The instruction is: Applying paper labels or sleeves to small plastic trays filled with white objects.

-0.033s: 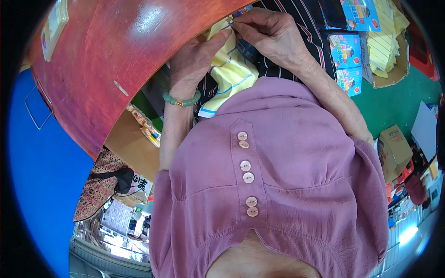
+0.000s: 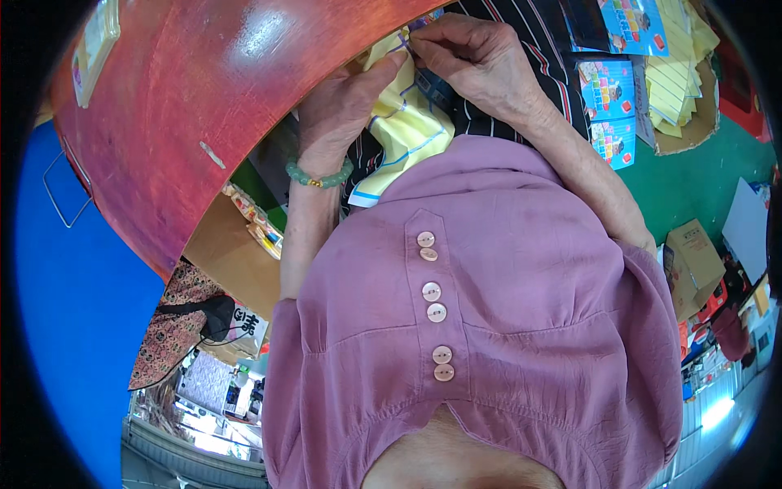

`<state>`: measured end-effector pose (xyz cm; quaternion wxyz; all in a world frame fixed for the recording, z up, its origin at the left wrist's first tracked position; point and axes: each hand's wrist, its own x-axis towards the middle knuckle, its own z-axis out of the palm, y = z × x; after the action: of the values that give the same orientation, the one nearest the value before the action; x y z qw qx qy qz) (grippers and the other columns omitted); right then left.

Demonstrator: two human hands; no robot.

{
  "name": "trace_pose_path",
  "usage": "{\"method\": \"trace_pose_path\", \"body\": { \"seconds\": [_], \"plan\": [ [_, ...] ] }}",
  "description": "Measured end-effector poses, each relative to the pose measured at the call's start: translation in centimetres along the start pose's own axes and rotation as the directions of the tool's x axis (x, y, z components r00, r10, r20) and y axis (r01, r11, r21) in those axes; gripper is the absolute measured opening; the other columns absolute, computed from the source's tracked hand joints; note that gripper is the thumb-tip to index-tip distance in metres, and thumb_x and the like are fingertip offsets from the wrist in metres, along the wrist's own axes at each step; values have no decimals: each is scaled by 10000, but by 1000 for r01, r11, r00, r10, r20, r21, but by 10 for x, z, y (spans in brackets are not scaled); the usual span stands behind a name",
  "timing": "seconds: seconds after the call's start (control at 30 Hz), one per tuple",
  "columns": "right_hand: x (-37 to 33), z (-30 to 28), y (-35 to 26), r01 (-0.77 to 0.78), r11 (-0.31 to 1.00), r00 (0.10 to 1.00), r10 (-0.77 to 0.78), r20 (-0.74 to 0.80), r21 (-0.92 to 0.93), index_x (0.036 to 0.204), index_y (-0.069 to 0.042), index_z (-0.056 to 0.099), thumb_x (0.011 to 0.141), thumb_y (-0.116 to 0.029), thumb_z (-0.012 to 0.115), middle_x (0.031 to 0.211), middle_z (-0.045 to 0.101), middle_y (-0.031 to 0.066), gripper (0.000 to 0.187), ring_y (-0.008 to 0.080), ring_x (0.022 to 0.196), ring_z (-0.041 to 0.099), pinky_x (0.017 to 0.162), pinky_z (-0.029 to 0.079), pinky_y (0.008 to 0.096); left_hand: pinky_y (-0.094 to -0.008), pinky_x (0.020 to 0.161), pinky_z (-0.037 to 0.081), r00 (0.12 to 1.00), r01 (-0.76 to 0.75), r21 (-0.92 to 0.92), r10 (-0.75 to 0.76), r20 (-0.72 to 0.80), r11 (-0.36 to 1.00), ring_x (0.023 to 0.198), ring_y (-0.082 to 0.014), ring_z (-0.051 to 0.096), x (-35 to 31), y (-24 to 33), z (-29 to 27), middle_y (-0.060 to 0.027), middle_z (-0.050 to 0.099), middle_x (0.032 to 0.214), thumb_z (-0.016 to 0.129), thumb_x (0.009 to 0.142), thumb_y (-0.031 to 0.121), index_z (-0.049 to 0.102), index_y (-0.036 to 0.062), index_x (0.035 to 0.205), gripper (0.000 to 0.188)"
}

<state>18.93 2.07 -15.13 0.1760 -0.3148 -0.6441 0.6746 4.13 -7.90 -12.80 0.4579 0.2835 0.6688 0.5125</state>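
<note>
My left hand (image 2: 338,110), with a green bead bracelet at the wrist, grips a yellow sheet with blue lines (image 2: 407,134) from the left. My right hand (image 2: 481,57) pinches the top edge of the same sheet, fingertips close to those of the left hand. The sheet is held against the edge of a red-brown round table (image 2: 204,98), above my purple buttoned shirt (image 2: 489,326). A dark striped cloth (image 2: 538,41) lies under and behind the hands. What sits between the fingertips is too small to tell.
Colourful printed packs (image 2: 611,94) and a cardboard tray of yellow sheets (image 2: 680,73) lie to the right on a green floor (image 2: 692,183). A brown cardboard box (image 2: 692,257) stands lower right. A blue surface (image 2: 73,285) fills the left side.
</note>
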Motion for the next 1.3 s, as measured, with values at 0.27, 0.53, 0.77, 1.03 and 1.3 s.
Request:
{"method": "trace_pose_path", "body": {
  "seconds": [0.27,0.53,0.77,1.03,1.3],
  "plan": [
    [1,-5,-10,-79,996,996,77,39,42,1068,31,654,901,-68,575,847,648,104,210,100,691,565,591,444,239,-262,759,487,998,60,-28,-61,-15,998,880,-123,622,-3,2,0,-53,666,997,724,782,106,635,7,1100,344],
    [1,-5,-13,-184,972,982,174,78,146,1056,37,653,888,-36,579,831,640,58,198,76,718,548,604,433,228,-247,719,499,998,19,-197,-31,-58,980,841,-124,635,-3,-10,3,-69,666,985,727,780,105,645,3,1064,312],
    [2,-3,-30,-290,943,956,276,103,162,1024,25,670,879,-56,620,810,654,50,174,84,714,564,620,444,229,-248,718,500,996,64,-143,-73,-57,988,828,-125,640,-7,-8,-1,-66,672,966,720,784,107,647,17,1068,306],
    [3,3,-14,-109,987,994,110,2,119,978,50,670,893,-40,601,815,660,72,141,103,727,575,639,463,251,-324,807,500,991,29,-214,-55,-118,977,950,-233,640,0,5,12,-165,652,1057,622,876,228,534,7,1230,426],
    [6,0,-30,-119,993,993,119,24,-12,968,57,641,916,-65,563,790,647,68,154,117,706,565,626,450,254,-278,891,454,1000,-20,-212,15,-21,977,1017,-134,586,5,-10,-12,-58,620,1118,717,740,-35,574,27,1180,467]
  ]
}}
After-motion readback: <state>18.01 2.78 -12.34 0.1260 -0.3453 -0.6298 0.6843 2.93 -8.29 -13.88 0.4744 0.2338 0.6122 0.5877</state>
